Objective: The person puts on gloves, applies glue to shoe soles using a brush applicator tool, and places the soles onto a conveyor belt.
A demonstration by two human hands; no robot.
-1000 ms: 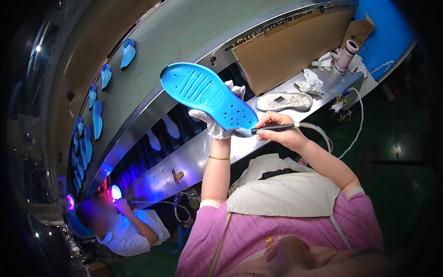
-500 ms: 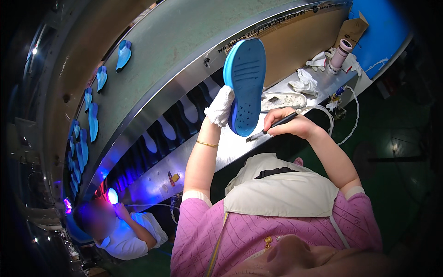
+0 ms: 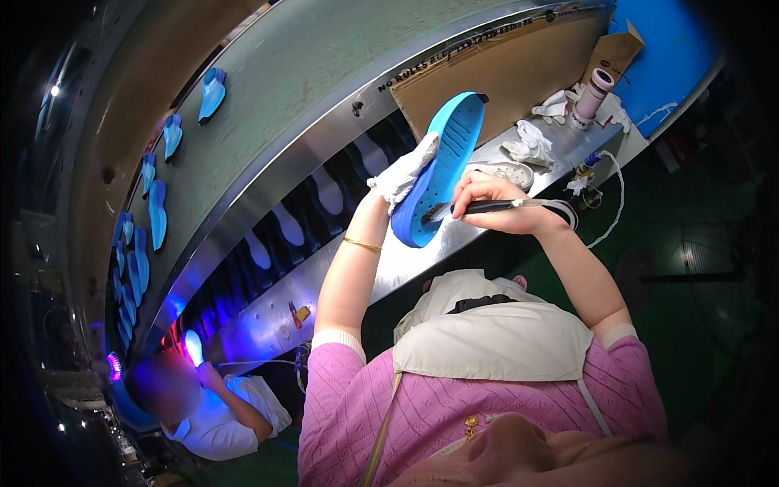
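A blue shoe sole (image 3: 451, 154) with a grooved, dotted face is held up at a tilt over the metal bench. My left hand (image 3: 407, 172), in a white glove, is closed around its left edge; the fingers behind the sole are hidden. In the bare fingers of my right hand (image 3: 495, 196) is a black-handled brush (image 3: 497, 206). Its bristles meet the lower, dotted end of the sole, apparently touching it. Just beyond my right hand, a pale oval dish or sole (image 3: 513, 173) lies on the bench, partly covered by the hand.
A green conveyor belt (image 3: 284, 73) carries several blue soles (image 3: 158, 215). Pale soles (image 3: 327, 191) sit on a dark rack beneath its edge. White gloves (image 3: 531, 144) and a pink bottle (image 3: 595, 96) stand right. A co-worker (image 3: 227, 410) holds a glowing sole at lower left.
The sole has come lower and tilted, its top leaning right. My right hand has moved left and raised the brush from near the bench to the sole's lower end.
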